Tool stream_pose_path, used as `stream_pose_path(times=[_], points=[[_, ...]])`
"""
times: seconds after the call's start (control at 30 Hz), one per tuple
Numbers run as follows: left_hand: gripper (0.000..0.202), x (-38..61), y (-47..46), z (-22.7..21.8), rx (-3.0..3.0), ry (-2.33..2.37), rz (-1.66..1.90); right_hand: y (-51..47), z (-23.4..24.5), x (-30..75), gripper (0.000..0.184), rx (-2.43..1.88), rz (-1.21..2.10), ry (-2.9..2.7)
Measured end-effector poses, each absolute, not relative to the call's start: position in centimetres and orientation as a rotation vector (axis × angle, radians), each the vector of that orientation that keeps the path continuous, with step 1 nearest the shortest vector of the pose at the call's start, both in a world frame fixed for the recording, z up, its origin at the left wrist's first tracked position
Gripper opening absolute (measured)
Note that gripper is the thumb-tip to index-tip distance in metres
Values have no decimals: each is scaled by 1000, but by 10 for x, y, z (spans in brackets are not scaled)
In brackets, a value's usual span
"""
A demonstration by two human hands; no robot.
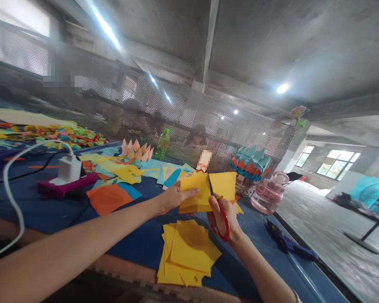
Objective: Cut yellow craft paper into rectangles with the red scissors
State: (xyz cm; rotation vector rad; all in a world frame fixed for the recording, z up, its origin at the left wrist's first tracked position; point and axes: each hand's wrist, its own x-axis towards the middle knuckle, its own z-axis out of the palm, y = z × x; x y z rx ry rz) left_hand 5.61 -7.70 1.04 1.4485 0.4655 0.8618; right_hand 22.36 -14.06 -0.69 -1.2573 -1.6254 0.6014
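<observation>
My left hand (173, 197) pinches a sheet of yellow paper (192, 182) by its left side, thumb on top. Red-handled scissors (224, 223) are gripped in my right hand (225, 214), with the dark blade across the paper from its upper edge. The paper is held up above the table, part of it standing to the right of the blade. Just below my hands lies a loose stack of cut yellow paper squares (189, 250) near the table's front edge.
Left on the blue table are a purple power strip (66, 185) with a white charger (70, 168), and orange paper (109, 198). Behind stand peach paper points (137, 150), a green bottle (163, 144) and a teal-orange paper craft (251, 162). Rightward are a pink jar (268, 195) and a glue gun (287, 242).
</observation>
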Motion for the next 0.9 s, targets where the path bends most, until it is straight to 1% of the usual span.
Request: stream_pose_path(times=[0.13, 0.2, 0.37, 0.5, 0.9], points=[[46, 56, -77, 12, 1464, 460, 852, -138, -12, 222, 45, -1232, 684, -1544], [46, 56, -77, 12, 1463, 463, 851, -137, -13, 223, 44, -1235, 665, -1561], [49, 57, -78, 12, 1458, 477, 866, -139, -4, 225, 51, -1314, 468, -1690], [50, 58, -79, 12, 1450, 493, 869, -142, 3, 225, 57, -1352, 401, -1721], [52, 58, -77, 7, 1477, 443, 829, -139, -8, 225, 48, -1332, 544, -1577]])
